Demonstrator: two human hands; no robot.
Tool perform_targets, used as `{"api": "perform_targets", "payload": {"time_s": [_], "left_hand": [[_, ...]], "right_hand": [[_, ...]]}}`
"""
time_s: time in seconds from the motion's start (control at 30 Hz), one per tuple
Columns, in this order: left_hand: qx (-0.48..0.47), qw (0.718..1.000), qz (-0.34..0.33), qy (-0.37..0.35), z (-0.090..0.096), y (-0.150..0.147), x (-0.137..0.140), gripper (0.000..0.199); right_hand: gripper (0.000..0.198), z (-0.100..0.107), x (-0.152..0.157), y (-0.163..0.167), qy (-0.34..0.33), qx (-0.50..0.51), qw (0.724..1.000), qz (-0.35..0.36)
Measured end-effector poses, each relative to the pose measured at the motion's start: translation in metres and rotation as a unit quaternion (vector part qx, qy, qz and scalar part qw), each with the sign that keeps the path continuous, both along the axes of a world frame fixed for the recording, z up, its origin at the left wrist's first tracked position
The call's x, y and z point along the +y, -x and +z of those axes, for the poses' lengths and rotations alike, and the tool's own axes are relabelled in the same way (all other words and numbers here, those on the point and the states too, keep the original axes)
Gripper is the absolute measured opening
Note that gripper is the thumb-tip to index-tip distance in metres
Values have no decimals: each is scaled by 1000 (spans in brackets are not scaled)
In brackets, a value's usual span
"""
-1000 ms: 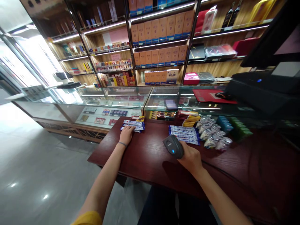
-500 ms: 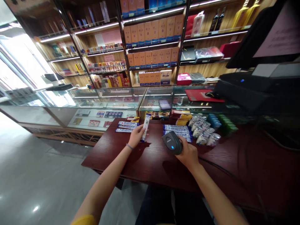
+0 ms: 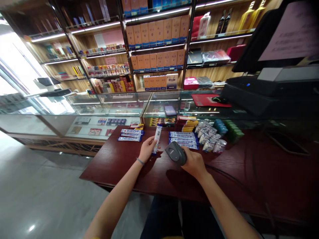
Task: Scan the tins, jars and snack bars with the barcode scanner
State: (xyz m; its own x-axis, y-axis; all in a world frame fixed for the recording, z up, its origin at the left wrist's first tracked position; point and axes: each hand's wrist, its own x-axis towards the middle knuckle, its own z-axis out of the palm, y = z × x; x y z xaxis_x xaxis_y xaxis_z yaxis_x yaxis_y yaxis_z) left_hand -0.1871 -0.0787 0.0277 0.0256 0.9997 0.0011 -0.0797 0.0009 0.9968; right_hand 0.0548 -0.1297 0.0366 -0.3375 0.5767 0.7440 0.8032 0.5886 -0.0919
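My left hand (image 3: 147, 149) is closed on a slim blue-and-white snack packet (image 3: 158, 134), held tilted above the table with its barcode side up. In my right hand (image 3: 195, 162) is a dark grey barcode scanner (image 3: 175, 153), its head pointing left toward the packet. No blue light shows on the scanner now. Left of my left hand lie a few similar packets (image 3: 130, 135) on the dark red wooden table (image 3: 117, 162). Beyond the scanner is another row of blue-and-white packets (image 3: 183, 139).
Small lidded jars (image 3: 209, 144) stand right of the packet row, with green boxes (image 3: 233, 130) beyond. Stacked yellow-and-red packs (image 3: 186, 123) sit at the table's back, by a glass counter (image 3: 114, 103). The scanner's cable (image 3: 224, 174) runs right. A phone-like dark slab (image 3: 287, 142) lies far right.
The scanner's blue light has gone out. The packet is turned a little more upright in my left hand. The whole view has shifted slightly, with the scanner and packet still close together.
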Motion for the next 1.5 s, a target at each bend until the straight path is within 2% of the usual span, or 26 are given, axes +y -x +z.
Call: {"api": "perform_targets", "payload": {"time_s": [0.3, 0.47, 0.6, 0.77, 0.87, 0.97, 1.2, 1.5], "left_hand": [[-36, 999, 10, -27, -2, 2, 4, 56], [70, 989, -16, -131, 13, -7, 14, 46], [212, 949, -24, -234, 18, -29, 26, 39], [387, 865, -18, -319, 15, -64, 37, 30], [448, 821, -37, -351, 12, -84, 43, 28], [476, 799, -51, -365, 6, -100, 48, 30], [504, 778, -55, -373, -8, -114, 53, 30], [493, 781, -47, -380, -16, -112, 52, 29]], "right_hand": [[33, -1, 2, -12, 8, 22, 999, -44], [31, 0, 7, -31, -34, 66, 989, -129], [34, 1, 9, -50, -42, 120, 970, -210], [42, 2, 11, -68, -7, 156, 952, -262], [41, 3, 12, -75, -6, 168, 944, -284], [42, 4, 11, -79, -11, 172, 934, -312], [42, 6, 9, -79, -9, 196, 924, -328], [44, 6, 10, -77, -1, 193, 924, -331]]}}
